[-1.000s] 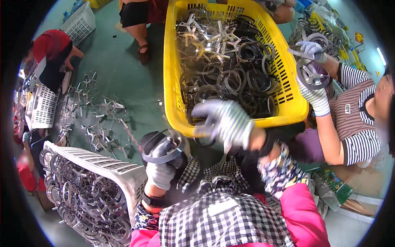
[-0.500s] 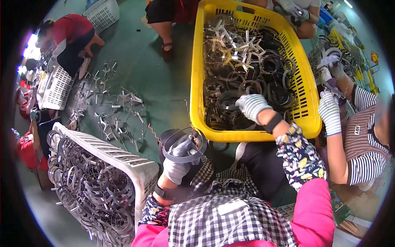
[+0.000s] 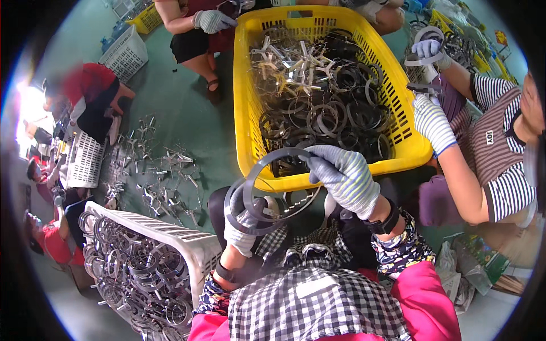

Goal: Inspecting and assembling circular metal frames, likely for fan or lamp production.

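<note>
In front of my apron, my gloved left hand [image 3: 242,230] grips a thin grey metal ring [image 3: 229,207]. My gloved right hand [image 3: 347,176] pinches a second grey metal ring [image 3: 272,157] by its far right edge. The two rings overlap in view above my left hand; whether they touch I cannot tell. Just beyond my right hand is the near rim of a yellow basket [image 3: 244,108]. It holds dark rings [image 3: 327,119] and, at its far end, silver three-armed metal pieces [image 3: 296,65].
A white basket [image 3: 190,241] at my left is heaped with ring assemblies [image 3: 139,267]. Silver metal pieces [image 3: 170,170] lie scattered on the green floor. At right a co-worker's gloved hands [image 3: 432,122] handle metal parts; another person's gloved hand [image 3: 213,21] is by the basket's far left.
My right hand has come out of the yellow basket, down and left, now with a ring in it. My left hand keeps its ring. The view has shifted, and a person's gloved hand shows at the far end.
</note>
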The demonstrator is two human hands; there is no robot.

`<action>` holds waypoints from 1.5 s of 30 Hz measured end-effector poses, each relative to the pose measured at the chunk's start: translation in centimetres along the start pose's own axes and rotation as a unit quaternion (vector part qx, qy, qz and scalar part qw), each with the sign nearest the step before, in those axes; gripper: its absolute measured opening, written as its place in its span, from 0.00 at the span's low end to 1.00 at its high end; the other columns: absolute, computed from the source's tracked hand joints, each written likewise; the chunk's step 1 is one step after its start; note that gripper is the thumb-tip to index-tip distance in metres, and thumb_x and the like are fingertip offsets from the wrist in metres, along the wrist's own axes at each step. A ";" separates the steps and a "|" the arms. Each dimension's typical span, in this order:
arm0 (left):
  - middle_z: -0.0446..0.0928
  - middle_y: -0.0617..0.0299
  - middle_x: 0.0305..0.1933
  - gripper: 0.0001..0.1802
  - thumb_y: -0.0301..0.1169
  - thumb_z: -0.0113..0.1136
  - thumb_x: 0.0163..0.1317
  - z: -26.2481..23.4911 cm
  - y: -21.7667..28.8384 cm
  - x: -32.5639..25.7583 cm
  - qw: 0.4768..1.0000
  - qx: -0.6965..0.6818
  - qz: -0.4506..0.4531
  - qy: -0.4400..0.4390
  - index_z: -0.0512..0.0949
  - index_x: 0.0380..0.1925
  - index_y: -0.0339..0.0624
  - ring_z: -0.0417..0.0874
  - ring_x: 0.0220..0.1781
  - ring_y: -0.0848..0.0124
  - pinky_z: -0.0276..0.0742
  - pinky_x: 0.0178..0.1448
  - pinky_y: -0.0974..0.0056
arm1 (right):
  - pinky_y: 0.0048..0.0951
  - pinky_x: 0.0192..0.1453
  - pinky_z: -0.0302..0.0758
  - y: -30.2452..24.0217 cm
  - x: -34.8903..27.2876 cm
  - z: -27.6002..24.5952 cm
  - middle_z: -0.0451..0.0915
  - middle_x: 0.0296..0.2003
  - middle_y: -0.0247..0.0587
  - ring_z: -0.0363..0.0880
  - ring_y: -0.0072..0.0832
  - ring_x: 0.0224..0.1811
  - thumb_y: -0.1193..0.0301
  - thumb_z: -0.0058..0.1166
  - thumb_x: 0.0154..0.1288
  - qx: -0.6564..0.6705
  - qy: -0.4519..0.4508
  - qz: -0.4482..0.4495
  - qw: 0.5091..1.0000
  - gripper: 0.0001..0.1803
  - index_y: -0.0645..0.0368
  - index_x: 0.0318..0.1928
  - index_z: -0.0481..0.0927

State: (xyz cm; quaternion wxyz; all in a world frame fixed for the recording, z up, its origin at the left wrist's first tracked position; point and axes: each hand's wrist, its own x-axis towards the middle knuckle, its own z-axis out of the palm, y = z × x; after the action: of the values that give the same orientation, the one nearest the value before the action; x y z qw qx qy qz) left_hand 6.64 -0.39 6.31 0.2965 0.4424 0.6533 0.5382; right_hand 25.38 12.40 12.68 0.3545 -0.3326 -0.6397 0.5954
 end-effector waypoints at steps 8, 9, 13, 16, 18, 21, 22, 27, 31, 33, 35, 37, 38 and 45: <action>0.74 0.54 0.52 0.27 0.30 0.61 0.53 1.4 -0.8 -0.6 0.984 0.118 0.125 -0.048 0.71 0.54 0.30 0.75 0.52 0.66 0.71 0.59 0.61 | 0.26 0.32 0.76 1.9 -0.6 0.6 0.82 0.29 0.44 0.81 0.29 0.27 0.78 0.56 0.62 -0.186 0.115 -0.240 0.946 0.11 0.64 0.45 0.81; 0.74 0.54 0.52 0.27 0.30 0.61 0.53 1.4 -0.6 -0.6 0.989 0.094 0.102 -0.047 0.72 0.53 0.30 0.76 0.52 0.66 0.71 0.59 0.61 | 0.27 0.33 0.77 2.5 -0.5 0.6 0.83 0.31 0.46 0.83 0.32 0.29 0.79 0.56 0.61 -0.217 0.140 -0.269 0.928 0.11 0.63 0.45 0.81; 0.76 0.52 0.51 0.28 0.35 0.62 0.50 0.6 0.8 -0.3 0.995 0.039 0.022 -0.085 0.75 0.51 0.31 0.77 0.52 0.63 0.72 0.58 0.60 | 0.29 0.38 0.79 4.2 -0.4 1.5 0.84 0.36 0.49 0.84 0.38 0.35 0.80 0.58 0.59 -0.199 0.086 -0.223 0.950 0.11 0.63 0.44 0.81; 0.76 0.51 0.50 0.28 0.36 0.61 0.51 0.3 1.2 0.4 0.988 0.098 0.051 -0.110 0.74 0.51 0.32 0.78 0.51 0.61 0.73 0.57 0.60 | 0.30 0.40 0.79 3.7 -0.1 2.1 0.84 0.35 0.48 0.85 0.36 0.35 0.79 0.58 0.59 -0.180 0.013 -0.189 0.965 0.12 0.61 0.45 0.81; 0.77 0.51 0.48 0.22 0.31 0.58 0.56 0.5 1.0 0.8 0.986 0.116 0.046 -0.110 0.73 0.52 0.36 0.80 0.47 0.60 0.75 0.53 0.60 | 0.29 0.41 0.78 2.3 0.2 1.8 0.83 0.37 0.47 0.84 0.36 0.36 0.78 0.57 0.61 -0.194 0.024 -0.145 0.970 0.11 0.61 0.45 0.81; 0.76 0.53 0.50 0.26 0.30 0.60 0.56 0.6 0.2 0.9 0.992 0.096 0.007 -0.082 0.69 0.56 0.34 0.77 0.52 0.64 0.73 0.57 0.62 | 0.32 0.40 0.78 0.3 0.3 0.5 0.81 0.35 0.49 0.81 0.43 0.34 0.75 0.59 0.60 -0.197 0.117 -0.139 0.963 0.11 0.60 0.44 0.80; 0.75 0.54 0.51 0.28 0.34 0.61 0.58 0.6 -0.2 1.0 0.993 0.073 0.040 -0.084 0.67 0.57 0.36 0.77 0.52 0.66 0.73 0.56 0.64 | 0.34 0.40 0.79 -0.2 -0.2 0.3 0.81 0.35 0.50 0.81 0.43 0.34 0.71 0.60 0.59 -0.154 0.112 -0.195 0.962 0.13 0.62 0.44 0.80; 0.75 0.58 0.51 0.29 0.39 0.63 0.59 1.1 -1.4 1.4 0.994 -0.080 -0.073 -0.025 0.67 0.57 0.36 0.75 0.52 0.71 0.74 0.54 0.66 | 0.36 0.34 0.78 0.8 -2.4 2.8 0.81 0.32 0.48 0.81 0.43 0.31 0.69 0.64 0.56 -0.309 -0.034 -0.256 0.915 0.18 0.62 0.47 0.80; 0.74 0.58 0.55 0.29 0.33 0.63 0.59 1.5 -1.4 2.1 0.989 -0.116 -0.070 -0.053 0.65 0.59 0.36 0.75 0.55 0.68 0.73 0.58 0.65 | 0.37 0.35 0.77 0.8 -3.2 4.6 0.81 0.33 0.46 0.81 0.43 0.32 0.70 0.63 0.55 -0.354 -0.011 -0.321 0.878 0.16 0.60 0.45 0.81; 0.75 0.55 0.53 0.26 0.30 0.62 0.57 1.4 -1.0 2.2 0.998 -0.045 -0.032 -0.029 0.69 0.54 0.33 0.78 0.51 0.67 0.75 0.55 0.63 | 0.36 0.37 0.77 -0.1 -2.6 4.0 0.81 0.35 0.47 0.81 0.43 0.34 0.69 0.61 0.58 -0.344 -0.054 -0.270 0.898 0.16 0.59 0.47 0.80; 0.76 0.52 0.52 0.24 0.30 0.61 0.54 1.0 -0.7 1.8 1.000 0.016 0.018 -0.014 0.72 0.52 0.32 0.79 0.49 0.67 0.76 0.53 0.62 | 0.33 0.37 0.78 -0.9 -1.3 2.4 0.82 0.34 0.46 0.82 0.39 0.35 0.70 0.61 0.60 -0.216 -0.064 -0.297 0.928 0.13 0.60 0.44 0.81; 0.77 0.49 0.50 0.23 0.30 0.58 0.51 0.7 -0.6 1.3 0.992 0.106 0.068 0.008 0.75 0.48 0.31 0.81 0.46 0.66 0.77 0.52 0.61 | 0.28 0.39 0.78 -0.7 0.7 0.5 0.83 0.35 0.43 0.82 0.31 0.33 0.71 0.62 0.59 -0.164 0.056 -0.272 0.946 0.11 0.61 0.42 0.82; 0.78 0.49 0.49 0.24 0.31 0.58 0.51 0.6 -0.7 1.1 0.989 0.125 0.077 -0.008 0.74 0.49 0.30 0.81 0.46 0.66 0.77 0.52 0.61 | 0.27 0.40 0.78 -0.3 1.6 -0.2 0.83 0.35 0.42 0.82 0.28 0.33 0.70 0.62 0.60 -0.152 0.113 -0.250 0.950 0.12 0.61 0.44 0.82; 0.74 0.45 0.51 0.24 0.32 0.58 0.57 1.0 -1.4 0.5 0.984 0.119 0.098 -0.086 0.72 0.52 0.32 0.77 0.49 0.51 0.74 0.53 0.54 | 0.18 0.35 0.73 5.6 1.6 1.8 0.83 0.31 0.29 0.73 0.12 0.28 0.74 0.54 0.66 -0.007 -0.107 0.033 0.994 0.13 0.59 0.51 0.81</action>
State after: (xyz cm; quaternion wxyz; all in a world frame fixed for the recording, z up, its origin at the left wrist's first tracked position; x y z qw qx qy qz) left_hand 6.90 0.42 4.73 0.2421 0.5812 0.6382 0.4432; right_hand 23.02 13.15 7.08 0.2617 -0.2905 -0.6669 0.6344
